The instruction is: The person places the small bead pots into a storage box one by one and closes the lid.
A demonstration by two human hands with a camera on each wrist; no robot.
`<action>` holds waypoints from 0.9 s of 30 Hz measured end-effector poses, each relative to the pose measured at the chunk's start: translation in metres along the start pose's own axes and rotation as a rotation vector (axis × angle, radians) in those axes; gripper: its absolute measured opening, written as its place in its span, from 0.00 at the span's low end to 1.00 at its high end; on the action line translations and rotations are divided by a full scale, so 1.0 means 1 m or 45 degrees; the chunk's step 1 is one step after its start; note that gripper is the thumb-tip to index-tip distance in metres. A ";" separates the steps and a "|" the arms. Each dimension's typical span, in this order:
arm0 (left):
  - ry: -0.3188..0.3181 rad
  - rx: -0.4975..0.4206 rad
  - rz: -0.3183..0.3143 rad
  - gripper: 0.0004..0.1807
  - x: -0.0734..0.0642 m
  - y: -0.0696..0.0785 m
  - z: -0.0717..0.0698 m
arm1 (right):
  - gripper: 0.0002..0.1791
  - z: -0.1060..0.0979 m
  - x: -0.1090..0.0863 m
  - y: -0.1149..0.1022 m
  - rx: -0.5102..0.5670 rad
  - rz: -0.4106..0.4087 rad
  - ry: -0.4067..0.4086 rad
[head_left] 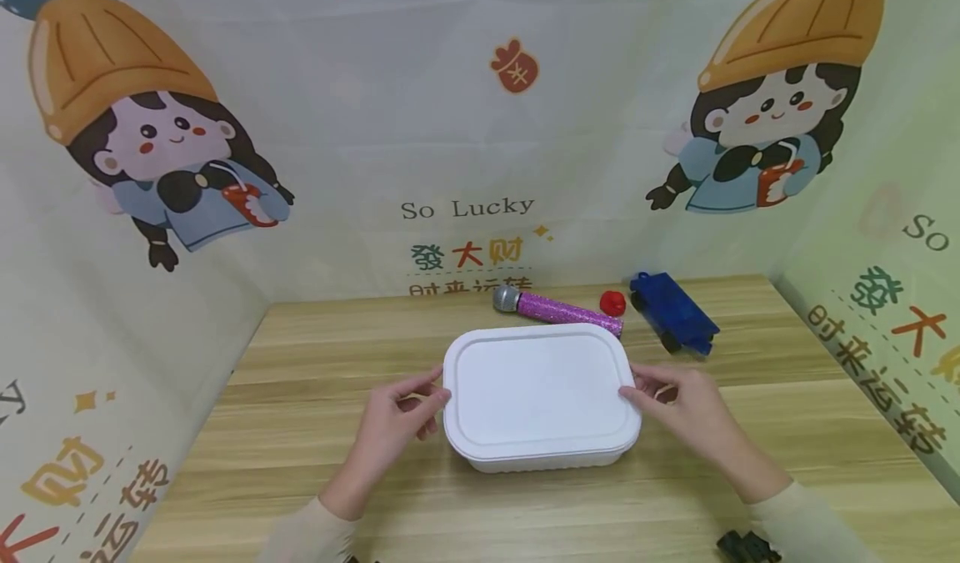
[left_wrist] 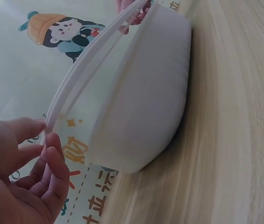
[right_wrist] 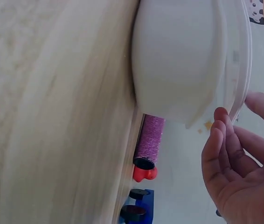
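A white rectangular lid (head_left: 540,388) with rounded corners is held level over a white plastic container (head_left: 547,465) on the wooden table. The wrist views show a gap between the lid's rim (left_wrist: 78,70) and the container's top edge. My left hand (head_left: 395,413) pinches the lid's left end between thumb and fingers. At the opposite end, my right hand (head_left: 684,404) pinches the rim the same way. From above, the lid hides the inside of the container.
Behind the container lies a purple glitter microphone (head_left: 558,309) with a silver head. A small red object (head_left: 612,303) and a blue toy vehicle (head_left: 675,311) sit to its right. Near the right sleeve is a dark object (head_left: 748,546). A printed cloth (head_left: 337,171) stands behind the table.
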State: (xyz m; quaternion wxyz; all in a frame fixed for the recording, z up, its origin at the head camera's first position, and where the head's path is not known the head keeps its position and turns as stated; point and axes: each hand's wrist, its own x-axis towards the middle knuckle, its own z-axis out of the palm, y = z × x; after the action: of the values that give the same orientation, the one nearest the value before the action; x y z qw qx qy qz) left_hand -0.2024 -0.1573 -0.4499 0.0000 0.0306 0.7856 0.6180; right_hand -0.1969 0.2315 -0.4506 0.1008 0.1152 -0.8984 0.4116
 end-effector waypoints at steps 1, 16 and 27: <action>-0.010 0.008 -0.001 0.21 0.001 -0.001 0.001 | 0.19 0.000 0.000 0.001 -0.010 0.013 -0.007; 0.007 0.135 -0.036 0.19 0.006 -0.021 0.011 | 0.15 0.006 0.001 0.010 -0.042 0.065 -0.081; -0.007 0.105 -0.079 0.18 0.009 -0.023 0.013 | 0.19 0.006 0.003 0.009 0.017 0.182 -0.127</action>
State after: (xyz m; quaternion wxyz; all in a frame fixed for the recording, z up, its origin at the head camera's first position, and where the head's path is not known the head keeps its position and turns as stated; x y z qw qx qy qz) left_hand -0.2120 -0.1496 -0.4748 0.0201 0.0080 0.8109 0.5848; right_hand -0.2029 0.2324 -0.4601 0.0257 0.0719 -0.9054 0.4175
